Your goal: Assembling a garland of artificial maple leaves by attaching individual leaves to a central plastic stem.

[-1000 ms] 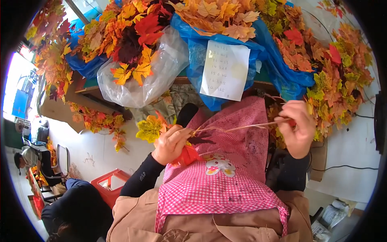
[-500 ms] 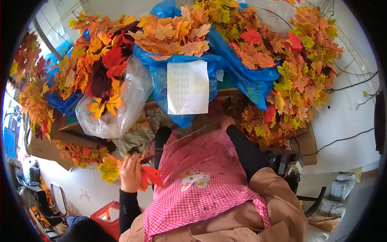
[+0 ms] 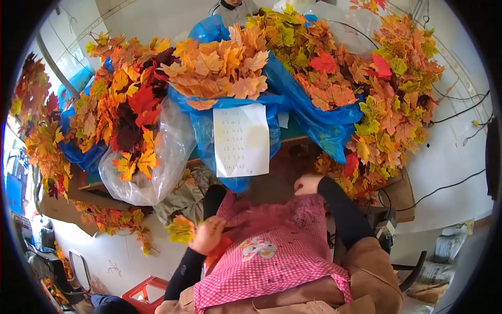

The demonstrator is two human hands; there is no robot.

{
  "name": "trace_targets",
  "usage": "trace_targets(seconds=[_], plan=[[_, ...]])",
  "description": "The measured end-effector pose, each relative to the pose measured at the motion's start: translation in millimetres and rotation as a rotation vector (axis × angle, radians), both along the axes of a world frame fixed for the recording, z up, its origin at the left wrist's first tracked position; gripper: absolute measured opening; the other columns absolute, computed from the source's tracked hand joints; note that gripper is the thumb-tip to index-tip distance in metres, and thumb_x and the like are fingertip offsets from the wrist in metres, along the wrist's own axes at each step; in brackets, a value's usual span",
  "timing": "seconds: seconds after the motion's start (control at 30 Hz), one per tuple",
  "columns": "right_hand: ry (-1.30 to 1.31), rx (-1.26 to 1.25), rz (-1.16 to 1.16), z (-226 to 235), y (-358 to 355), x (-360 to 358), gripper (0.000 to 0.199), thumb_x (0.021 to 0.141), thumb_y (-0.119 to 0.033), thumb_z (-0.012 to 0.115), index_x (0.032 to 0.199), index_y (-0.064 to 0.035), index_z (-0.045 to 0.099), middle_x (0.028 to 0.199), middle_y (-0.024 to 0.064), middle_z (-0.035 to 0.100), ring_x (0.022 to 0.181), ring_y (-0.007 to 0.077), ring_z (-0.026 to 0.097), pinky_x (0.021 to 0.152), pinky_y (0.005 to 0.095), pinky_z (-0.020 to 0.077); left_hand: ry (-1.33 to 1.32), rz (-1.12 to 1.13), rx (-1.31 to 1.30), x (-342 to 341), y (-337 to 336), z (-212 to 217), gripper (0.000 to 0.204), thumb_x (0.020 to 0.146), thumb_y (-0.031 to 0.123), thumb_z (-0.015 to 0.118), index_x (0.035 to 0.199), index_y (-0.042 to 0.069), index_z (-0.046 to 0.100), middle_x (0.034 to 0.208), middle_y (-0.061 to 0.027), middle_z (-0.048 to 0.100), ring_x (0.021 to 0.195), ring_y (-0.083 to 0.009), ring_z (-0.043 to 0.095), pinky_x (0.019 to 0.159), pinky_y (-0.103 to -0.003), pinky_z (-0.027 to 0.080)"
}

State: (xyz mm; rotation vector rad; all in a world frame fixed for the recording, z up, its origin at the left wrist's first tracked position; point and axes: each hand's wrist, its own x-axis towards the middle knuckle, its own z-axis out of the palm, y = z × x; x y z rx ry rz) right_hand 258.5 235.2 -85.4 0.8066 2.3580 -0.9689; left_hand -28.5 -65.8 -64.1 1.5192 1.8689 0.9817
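Observation:
My left hand (image 3: 207, 236) is closed around a sprig of artificial maple leaves. A yellow leaf (image 3: 181, 230) sticks out on its left side, and a red leaf (image 3: 217, 251) hangs under it against the apron. A thin dark stem seems to run rightward from the fist over the pink checked apron (image 3: 285, 251). Above the apron's right upper edge, my right hand (image 3: 307, 184) has its fingers curled together; whatever they may hold is too small to make out. Between and beyond the hands, a white paper sheet (image 3: 242, 157) with handwriting hangs on a blue plastic bag (image 3: 204, 125).
Orange artificial leaves (image 3: 222, 63) are heaped on the bag. More leaf bunches (image 3: 400, 104) spread to the right, and others (image 3: 125, 94) lie left by a clear plastic bag (image 3: 178, 152). A red crate (image 3: 144, 293) stands at lower left. Across the table, a person (image 3: 232, 11) is partly visible.
My left hand has moved right and inward over the apron with the sprig. My right hand has come back toward me and slightly right. A person has come into view at the top.

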Motion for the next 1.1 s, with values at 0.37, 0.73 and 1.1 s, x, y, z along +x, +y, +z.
trace_targets(seconds=[0.37, 0.73, 1.1], plan=[[0.993, 0.073, -0.763, 196.0, 216.3, -114.9, 0.017, 0.088, -0.016, 0.061, 0.092, -0.0004, 0.065, 0.080, 0.0068, 0.064, 0.063, 0.0128, 0.060, 0.051, 0.0253, 0.0484, -0.169, -0.322, 0.015, 35.7, 51.6, -5.4, 0.015, 0.090, 0.009, 0.055, 0.096, -0.002, 0.062, 0.091, -0.0181, 0.064, 0.085, -0.0345, 0.063, 0.072, -0.038, 0.051], [0.850, 0.656, -0.921, 159.1, 307.3, -154.4, 0.028, 0.086, -0.028, 0.065, 0.100, -0.0043, 0.070, 0.090, 0.0129, 0.070, 0.086, 0.0261, 0.066, 0.075, 0.0401, 0.0517, -0.158, -0.173, 0.042, 13.6, 48.4, -5.0, 0.012, 0.089, 0.008, 0.057, 0.095, -0.002, 0.062, 0.083, -0.0174, 0.064, 0.076, -0.0313, 0.065, 0.065, -0.036, 0.050], [1.608, 0.043, -0.764, 243.1, 233.4, -82.5, 0.026, 0.093, -0.022, 0.058, 0.112, -0.0046, 0.064, 0.105, 0.0044, 0.064, 0.099, 0.0125, 0.058, 0.087, 0.0268, 0.0436, 0.205, -0.259, 0.107, 17.9, 50.1, -7.6, 0.011, 0.084, 0.011, 0.055, 0.092, 0.004, 0.061, 0.081, -0.0137, 0.059, 0.070, -0.0305, 0.062, 0.060, -0.041, 0.050]])
